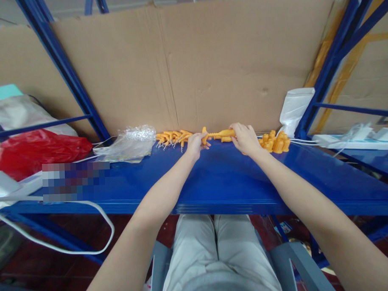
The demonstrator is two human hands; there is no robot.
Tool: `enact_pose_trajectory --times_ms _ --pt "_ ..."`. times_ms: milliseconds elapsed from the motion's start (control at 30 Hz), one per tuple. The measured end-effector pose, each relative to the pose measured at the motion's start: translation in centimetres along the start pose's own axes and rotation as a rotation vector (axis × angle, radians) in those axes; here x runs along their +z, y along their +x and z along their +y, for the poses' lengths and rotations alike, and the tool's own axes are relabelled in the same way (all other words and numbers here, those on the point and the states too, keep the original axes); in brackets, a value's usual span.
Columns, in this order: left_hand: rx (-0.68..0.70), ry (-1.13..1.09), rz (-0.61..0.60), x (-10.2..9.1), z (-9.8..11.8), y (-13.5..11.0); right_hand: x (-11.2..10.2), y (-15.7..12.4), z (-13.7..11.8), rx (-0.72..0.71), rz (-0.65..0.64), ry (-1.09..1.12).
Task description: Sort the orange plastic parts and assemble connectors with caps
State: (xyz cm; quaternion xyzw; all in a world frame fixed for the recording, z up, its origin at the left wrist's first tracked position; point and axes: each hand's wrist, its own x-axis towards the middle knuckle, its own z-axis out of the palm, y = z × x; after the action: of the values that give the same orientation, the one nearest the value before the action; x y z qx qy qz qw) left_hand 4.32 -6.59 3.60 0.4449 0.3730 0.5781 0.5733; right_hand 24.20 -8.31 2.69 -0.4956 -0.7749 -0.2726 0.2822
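Both my hands meet at the back of a blue metal shelf (220, 182). My left hand (195, 145) is closed in a pinch on the left end of a long orange plastic piece (219, 134). Its right end is gripped by my right hand (244, 138), fingers curled. The piece is held level just above the shelf. Left of it lies a row of small orange parts with metal hooks (173, 138). Right of my right hand sits a pile of chunky orange parts (275, 142).
A clear plastic bag (130, 143) lies left of the hooked parts. A red bag (31, 151) and white cables (57, 248) are at far left. A white bag (296, 108) and a white power strip (353, 142) are at right. Cardboard (194, 65) backs the shelf.
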Motion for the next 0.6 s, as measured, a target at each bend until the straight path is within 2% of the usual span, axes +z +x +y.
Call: enact_pose_trajectory --times_ms 400,600 --pt "-0.052 -0.064 0.033 0.33 0.16 0.02 -0.14 0.06 -0.28 -0.027 0.082 -0.014" --pt "-0.035 -0.025 0.057 0.18 0.03 0.22 0.64 -0.15 0.31 -0.097 0.063 0.089"
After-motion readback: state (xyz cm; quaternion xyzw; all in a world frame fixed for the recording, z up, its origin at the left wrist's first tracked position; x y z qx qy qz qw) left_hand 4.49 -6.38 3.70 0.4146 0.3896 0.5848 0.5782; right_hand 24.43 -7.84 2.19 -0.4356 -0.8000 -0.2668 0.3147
